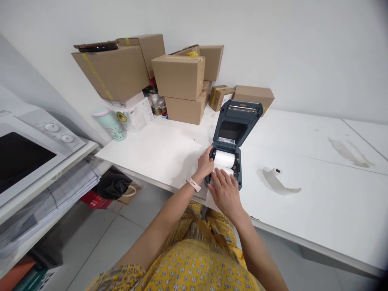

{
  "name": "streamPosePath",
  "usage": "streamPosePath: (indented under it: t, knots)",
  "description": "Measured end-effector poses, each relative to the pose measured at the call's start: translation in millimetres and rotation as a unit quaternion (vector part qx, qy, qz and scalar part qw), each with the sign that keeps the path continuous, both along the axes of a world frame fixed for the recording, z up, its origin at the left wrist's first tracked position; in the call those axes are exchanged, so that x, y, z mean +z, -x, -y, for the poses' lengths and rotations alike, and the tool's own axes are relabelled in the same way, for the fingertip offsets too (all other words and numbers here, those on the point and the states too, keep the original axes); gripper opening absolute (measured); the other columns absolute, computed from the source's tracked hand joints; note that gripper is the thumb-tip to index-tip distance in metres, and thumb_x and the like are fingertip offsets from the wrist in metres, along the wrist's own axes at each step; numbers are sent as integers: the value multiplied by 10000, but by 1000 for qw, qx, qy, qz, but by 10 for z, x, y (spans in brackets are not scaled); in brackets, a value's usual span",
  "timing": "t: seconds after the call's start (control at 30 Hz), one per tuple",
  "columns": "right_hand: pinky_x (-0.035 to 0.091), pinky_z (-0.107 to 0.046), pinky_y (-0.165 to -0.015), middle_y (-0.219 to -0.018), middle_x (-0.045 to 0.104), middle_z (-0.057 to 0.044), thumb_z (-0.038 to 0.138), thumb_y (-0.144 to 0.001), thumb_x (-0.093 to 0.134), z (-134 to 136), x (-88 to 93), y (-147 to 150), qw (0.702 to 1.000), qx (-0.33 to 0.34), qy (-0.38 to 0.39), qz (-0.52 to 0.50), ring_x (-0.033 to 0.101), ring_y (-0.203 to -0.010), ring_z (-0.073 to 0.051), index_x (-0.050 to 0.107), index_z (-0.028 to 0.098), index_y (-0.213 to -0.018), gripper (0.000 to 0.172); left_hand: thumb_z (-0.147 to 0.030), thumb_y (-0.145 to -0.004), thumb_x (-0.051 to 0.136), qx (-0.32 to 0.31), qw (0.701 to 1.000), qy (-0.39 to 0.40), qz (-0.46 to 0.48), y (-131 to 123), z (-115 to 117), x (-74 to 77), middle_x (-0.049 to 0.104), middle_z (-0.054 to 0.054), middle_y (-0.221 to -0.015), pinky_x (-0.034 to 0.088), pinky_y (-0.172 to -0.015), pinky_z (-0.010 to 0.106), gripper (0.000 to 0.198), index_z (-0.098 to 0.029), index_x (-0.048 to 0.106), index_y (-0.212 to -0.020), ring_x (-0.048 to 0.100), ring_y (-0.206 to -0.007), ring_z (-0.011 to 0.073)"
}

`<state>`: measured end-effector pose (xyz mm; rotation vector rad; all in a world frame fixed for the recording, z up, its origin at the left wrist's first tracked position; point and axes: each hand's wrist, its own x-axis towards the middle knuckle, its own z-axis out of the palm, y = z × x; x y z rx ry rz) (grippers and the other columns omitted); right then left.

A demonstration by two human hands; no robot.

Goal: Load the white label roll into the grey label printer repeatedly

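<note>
A dark label printer stands near the table's front edge with its lid tipped up and back. Inside it lies a white paper roll, its loose paper drawn toward me over the printer's front. My left hand is closed on the printer's left side, with a pale band on the wrist. Flat over the paper at the front lies my right hand, fingers stretched out and slightly apart. To the right of the printer, a small roll of white paper rests on the table, partly unrolled.
Cardboard boxes are stacked along the wall at the back of the white table. A mint-green tumbler stands at the table's left end beside a white box. Farther left, a microwave sits on a shelf.
</note>
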<state>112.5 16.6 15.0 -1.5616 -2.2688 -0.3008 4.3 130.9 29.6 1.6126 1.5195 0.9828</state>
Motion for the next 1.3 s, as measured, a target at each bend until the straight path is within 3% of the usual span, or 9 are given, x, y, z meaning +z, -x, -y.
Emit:
streamPosePath:
  t: [0.27, 0.53, 0.77, 0.9, 0.97, 1.0, 1.1, 1.2, 1.3]
  knots:
    - [314, -530, -1123, -1485, 520, -154, 340, -1012, 419, 58, -26, -36, 1000, 15, 1, -8, 449, -1384, -320, 528, 132, -1386, 441, -62, -815, 507, 8, 998, -2, 55, 6, -17, -70, 561, 68, -1454, 348, -1183, 423, 635, -214, 499, -1432, 517, -1351, 254]
    - [370, -549, -1145, -1473, 522, -187, 277, -975, 491, 84, -86, -92, 998, 48, -5, -48, 417, -1425, -331, 536, 125, -1382, 437, -355, -823, 697, -21, 966, 33, 254, 59, 512, -275, 471, 109, -1519, 361, -1173, 419, 771, -210, 366, -1505, 466, -1386, 274]
    - [447, -540, -1115, -1442, 552, -182, 216, -951, 544, 227, -79, -188, 985, 110, -23, -127, 467, -1397, -315, 620, 170, -1304, 364, -361, -708, 831, -44, 940, 80, 328, 140, 664, -164, 512, 87, -1488, 328, -1201, 441, 941, -254, 362, -1517, 450, -1396, 304]
    - [526, -489, -1044, -1353, 642, -121, 256, -959, 552, 219, 120, -400, 961, 122, 7, -249, 592, -1281, -263, 660, 232, -1252, 314, -353, -727, 819, -70, 931, 98, 344, 153, 670, -133, 495, 102, -1506, 364, -1178, 449, 976, -247, 300, -1546, 468, -1384, 301]
    - [540, -482, -1015, -1316, 668, -106, 290, -963, 545, 45, 352, -582, 944, 92, -25, -315, 630, -1224, -247, 648, 252, -1269, 325, -340, -727, 818, -79, 930, 103, 344, 159, 666, -143, 489, 104, -1512, 384, -1163, 453, 985, -243, 289, -1551, 472, -1381, 303]
    - [521, -503, -1030, -1322, 662, -114, 313, -956, 557, -100, 497, -680, 938, 66, -79, -332, 626, -1225, -257, 652, 249, -1263, 328, -333, -721, 822, -83, 930, 100, 343, 164, 663, -151, 479, 101, -1520, 386, -1162, 452, 987, -243, 293, -1550, 464, -1388, 303]
    - [417, -538, -1119, -1427, 576, -130, 381, -981, 501, -731, 974, -927, 930, 11, -173, -324, 512, -1350, -262, 567, 226, -1365, 419, -326, -702, 836, -98, 928, 87, 349, 188, 656, -174, 429, 96, -1559, 371, -1176, 431, 1008, -242, 297, -1550, 425, -1419, 300]
    - [298, -565, -1188, -1535, 448, -152, 450, -1012, 408, -1483, 1380, -1027, 933, -9, -147, -328, 367, -1458, -273, 455, 185, -1457, 520, -337, -689, 848, -120, 916, 94, 371, 215, 648, -207, 417, 104, -1566, 377, -1172, 432, 1064, -243, 253, -1565, 426, -1419, 303]
    - [323, -486, -1173, -1560, 386, -202, 519, -1013, 350, -2071, 1612, -1002, 926, -22, -49, -375, 384, -1445, -284, 374, 103, -1498, 639, -341, -670, 864, -130, 913, 99, 374, 238, 640, -246, 443, 107, -1548, 372, -1175, 446, 1105, -240, 232, -1570, 438, -1410, 305]
